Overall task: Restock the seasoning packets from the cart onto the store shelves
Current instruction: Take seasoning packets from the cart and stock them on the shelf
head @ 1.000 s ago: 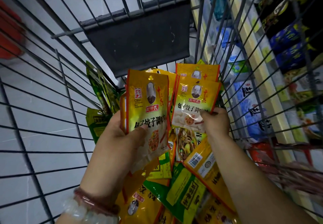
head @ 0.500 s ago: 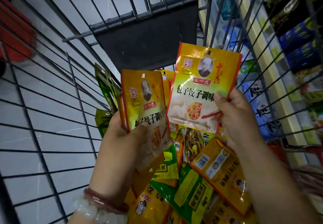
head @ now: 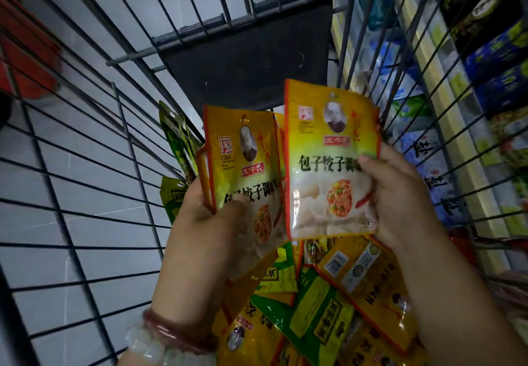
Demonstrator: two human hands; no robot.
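Your left hand [head: 208,231] grips a small stack of yellow seasoning packets [head: 245,171], thumb pressed across the front one; how many lie behind it you cannot count, since only their orange edges peek out at the left. Your right hand [head: 400,194] pinches a single yellow packet [head: 328,165] by its right edge, thumb on the front, the other fingers hidden behind the foil. The two held packets stand upright side by side, the single one overlapping the stack's right edge, both raised above the loose packets [head: 328,308] lying in the cart [head: 85,180]. That heap is a jumble of yellow and green sachets, partly covered by your wrists and cut off by the bottom of the frame, so its extent is unclear. More green packets [head: 178,143] stand on edge against the cart's left wire wall, half hidden behind your left hand. The dark flap [head: 245,60] at the cart's far end rises just behind the held packets. On the right, the store shelves [head: 445,103] show only through the cart's bars; their goods are dim and blurred, and the printing on the blue bags is hard to read. The cart's right wall runs close beside your right hand; on the left there is open room between your hand and the wires. A red bracelet [head: 177,334] and a pale bead bracelet [head: 154,351] circle your left wrist
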